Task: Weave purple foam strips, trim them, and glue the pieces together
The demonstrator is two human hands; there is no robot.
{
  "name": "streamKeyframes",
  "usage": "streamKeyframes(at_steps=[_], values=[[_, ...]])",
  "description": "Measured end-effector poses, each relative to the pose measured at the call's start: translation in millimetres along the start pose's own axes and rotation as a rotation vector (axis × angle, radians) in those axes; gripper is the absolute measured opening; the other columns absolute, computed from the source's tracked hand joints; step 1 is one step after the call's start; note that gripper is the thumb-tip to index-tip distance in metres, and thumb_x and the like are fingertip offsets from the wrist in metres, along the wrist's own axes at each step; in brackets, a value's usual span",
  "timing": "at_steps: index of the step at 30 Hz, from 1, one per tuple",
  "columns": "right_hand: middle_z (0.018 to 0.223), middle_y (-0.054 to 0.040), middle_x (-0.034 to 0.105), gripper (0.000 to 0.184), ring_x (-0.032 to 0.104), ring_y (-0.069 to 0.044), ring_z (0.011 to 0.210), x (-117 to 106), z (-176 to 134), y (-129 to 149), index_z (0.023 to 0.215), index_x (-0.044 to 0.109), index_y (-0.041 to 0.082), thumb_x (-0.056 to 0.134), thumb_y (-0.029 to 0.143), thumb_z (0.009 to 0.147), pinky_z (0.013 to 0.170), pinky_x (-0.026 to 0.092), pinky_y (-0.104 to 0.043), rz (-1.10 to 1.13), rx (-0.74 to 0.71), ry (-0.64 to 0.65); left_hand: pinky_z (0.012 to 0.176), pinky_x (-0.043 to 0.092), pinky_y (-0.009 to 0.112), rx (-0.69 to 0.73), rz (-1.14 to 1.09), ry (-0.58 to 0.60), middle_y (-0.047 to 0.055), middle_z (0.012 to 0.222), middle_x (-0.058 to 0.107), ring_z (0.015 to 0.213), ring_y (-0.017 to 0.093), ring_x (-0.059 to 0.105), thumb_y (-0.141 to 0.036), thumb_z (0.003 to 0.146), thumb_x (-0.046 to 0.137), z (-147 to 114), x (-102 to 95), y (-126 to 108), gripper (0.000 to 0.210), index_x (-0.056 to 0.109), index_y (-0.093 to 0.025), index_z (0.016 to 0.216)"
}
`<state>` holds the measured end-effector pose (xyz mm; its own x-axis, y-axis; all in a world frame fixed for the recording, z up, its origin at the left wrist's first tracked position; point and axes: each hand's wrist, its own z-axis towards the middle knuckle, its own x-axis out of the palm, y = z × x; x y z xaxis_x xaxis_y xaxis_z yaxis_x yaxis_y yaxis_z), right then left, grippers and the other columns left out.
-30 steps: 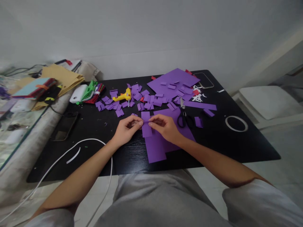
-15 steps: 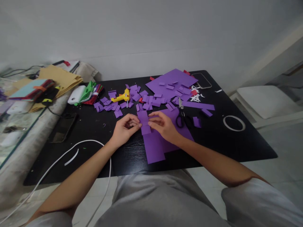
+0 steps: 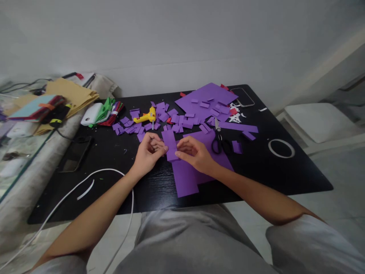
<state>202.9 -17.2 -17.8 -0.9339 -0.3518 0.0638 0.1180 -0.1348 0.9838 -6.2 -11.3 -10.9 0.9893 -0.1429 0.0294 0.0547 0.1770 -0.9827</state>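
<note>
Between my two hands is a small strip of purple paper (image 3: 170, 144), raised over the table and creased near its lower end. My left hand (image 3: 150, 152) pinches its left edge between thumb and fingers. On the right edge, the thumb and fingertips of my right hand (image 3: 196, 154) grip the same strip. Below lie larger purple sheets (image 3: 186, 180), partly covered by my right hand. Black-handled scissors (image 3: 219, 142) rest on those sheets, just beyond my right hand. Many small folded purple pieces (image 3: 182, 121) lie scattered past my hands.
A yellow glue gun (image 3: 146, 116) lies among the pieces. Right of them are white paper scraps (image 3: 235, 118) and a white ring (image 3: 281, 148). On the left are a phone (image 3: 74, 154), a white cable (image 3: 94, 173) and bundled green and red strips (image 3: 110, 112).
The purple strip has shifted slightly left and tilted, its lower end now creased. Both hands still hold it, my left fingers a little higher on its edge.
</note>
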Motion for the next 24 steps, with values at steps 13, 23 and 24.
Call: streamKeyframes(at_steps=[13, 23, 24], values=[[0.105, -0.0053, 0.078, 0.016, 0.074, -0.021, 0.091, -2.0, -2.6, -2.8, 0.103, 0.079, 0.026, 0.077, 0.031, 0.088, 0.087, 0.063, -0.038, -0.305, -0.204, 0.040, 0.060, 0.054, 0.027, -0.139, -0.088, -0.003, -0.001, 0.070, 0.068, 0.059, 0.013, 0.064, -0.030, 0.080, 0.081, 3.5, -4.6, -3.3, 0.017, 0.075, -0.019, 0.091], [0.108, -0.0075, 0.073, 0.019, 0.072, -0.023, 0.102, -1.6, 1.1, -5.2, 0.082, 0.079, 0.023, 0.084, 0.041, 0.079, 0.086, 0.061, -0.034, -0.157, -0.044, -0.075, 0.077, 0.057, 0.026, -0.073, -0.100, 0.211, 0.004, 0.093, 0.070, 0.085, 0.015, 0.068, -0.026, 0.079, 0.086, -2.1, -3.3, -1.9, 0.043, 0.069, -0.021, 0.118], [0.106, -0.0072, 0.074, 0.021, 0.072, -0.023, 0.103, -1.8, 1.7, -5.7, 0.081, 0.079, 0.023, 0.085, 0.042, 0.078, 0.087, 0.061, -0.034, -0.136, -0.032, -0.084, 0.077, 0.057, 0.026, -0.065, -0.096, 0.222, 0.004, 0.095, 0.070, 0.087, 0.015, 0.069, -0.025, 0.077, 0.088, -2.7, -2.5, -1.0, 0.048, 0.067, -0.022, 0.121]])
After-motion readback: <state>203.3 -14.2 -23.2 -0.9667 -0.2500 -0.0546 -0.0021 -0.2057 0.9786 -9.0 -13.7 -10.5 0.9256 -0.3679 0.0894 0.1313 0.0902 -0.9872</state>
